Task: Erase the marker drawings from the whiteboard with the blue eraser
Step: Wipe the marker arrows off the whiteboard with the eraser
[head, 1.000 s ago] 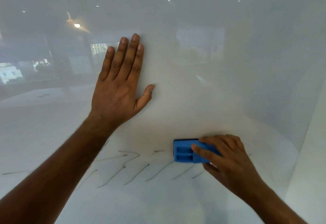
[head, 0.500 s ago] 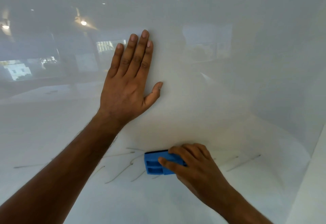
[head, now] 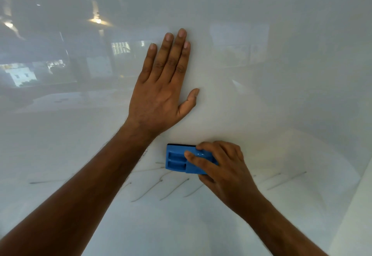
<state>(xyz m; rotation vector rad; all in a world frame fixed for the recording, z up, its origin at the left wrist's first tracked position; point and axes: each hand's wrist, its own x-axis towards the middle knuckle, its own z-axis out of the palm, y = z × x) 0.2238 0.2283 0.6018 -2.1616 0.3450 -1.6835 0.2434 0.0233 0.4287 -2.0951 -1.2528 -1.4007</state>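
Dim reflections of a ceiling lamp (head: 98,21) and bright windows (head: 120,48) — blurred (details unclear) — at upper left.

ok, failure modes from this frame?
1. The blue plastic eraser sits above most of the thin grey marker strokes; a pass at this height could miss them.
2. More faint strokes lie beyond the right hand and may be skipped.
3. The flat left hand may smudge the glossy white whiteboard.
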